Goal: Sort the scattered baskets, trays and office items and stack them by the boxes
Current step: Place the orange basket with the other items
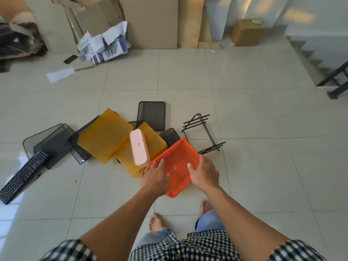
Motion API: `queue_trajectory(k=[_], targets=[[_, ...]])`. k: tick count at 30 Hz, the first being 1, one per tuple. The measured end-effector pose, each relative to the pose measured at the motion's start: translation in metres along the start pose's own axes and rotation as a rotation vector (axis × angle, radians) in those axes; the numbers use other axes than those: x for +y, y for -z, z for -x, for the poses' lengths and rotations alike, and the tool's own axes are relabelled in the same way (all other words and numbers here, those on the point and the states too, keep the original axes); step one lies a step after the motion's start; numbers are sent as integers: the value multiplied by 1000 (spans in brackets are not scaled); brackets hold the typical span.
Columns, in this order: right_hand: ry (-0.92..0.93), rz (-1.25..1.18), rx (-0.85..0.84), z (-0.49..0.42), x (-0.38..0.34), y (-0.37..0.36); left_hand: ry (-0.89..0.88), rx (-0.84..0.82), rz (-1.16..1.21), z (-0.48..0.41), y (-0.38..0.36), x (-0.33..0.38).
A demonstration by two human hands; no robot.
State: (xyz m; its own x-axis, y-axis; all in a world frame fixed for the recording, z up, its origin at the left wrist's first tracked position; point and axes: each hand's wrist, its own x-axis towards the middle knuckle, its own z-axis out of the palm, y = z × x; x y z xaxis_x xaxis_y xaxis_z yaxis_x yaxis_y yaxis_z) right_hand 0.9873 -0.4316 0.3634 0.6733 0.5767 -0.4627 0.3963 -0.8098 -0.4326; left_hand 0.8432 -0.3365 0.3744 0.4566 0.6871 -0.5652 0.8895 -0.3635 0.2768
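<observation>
The red basket (pixel 178 161) is on the floor (pixel 263 166) right in front of me, in the middle. I cannot tell if it is lifted yet. My left hand (pixel 155 178) holds its near left wall and my right hand (pixel 204 174) holds its right wall. On each hand the thumb is inside and the fingers are outside.

I think it is light and a bit bendy, since it is thin plastic full of little holes. Holding two sides by the rim should keep it flat. It will not break easily.

The big cardboard boxes (pixel 154 21) stand far away by the wall. That is where I must stack things. Two yellow trays (pixel 105 136) lie just left of my basket, and one touches it. Black mesh trays (pixel 152 113) lie under and behind them. A keyboard (pixel 22 178) is at the near left. A black wire rack (pixel 201 129) sits just past my basket on the right, so I should lift up first. A pink box (pixel 138 146) rests on a yellow tray, close to my left hand.
</observation>
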Motion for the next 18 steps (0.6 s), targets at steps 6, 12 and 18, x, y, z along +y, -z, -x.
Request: queue_trajectory(k=[6, 12, 18], targets=[[26, 40, -115, -51, 8, 1, 143, -54, 37, -31, -12, 11], [117, 131, -250, -121, 25, 26, 321, -115, 127, -63, -33, 40], [209, 303, -332, -200, 38, 52, 456, -129, 291, -106, -53, 75]])
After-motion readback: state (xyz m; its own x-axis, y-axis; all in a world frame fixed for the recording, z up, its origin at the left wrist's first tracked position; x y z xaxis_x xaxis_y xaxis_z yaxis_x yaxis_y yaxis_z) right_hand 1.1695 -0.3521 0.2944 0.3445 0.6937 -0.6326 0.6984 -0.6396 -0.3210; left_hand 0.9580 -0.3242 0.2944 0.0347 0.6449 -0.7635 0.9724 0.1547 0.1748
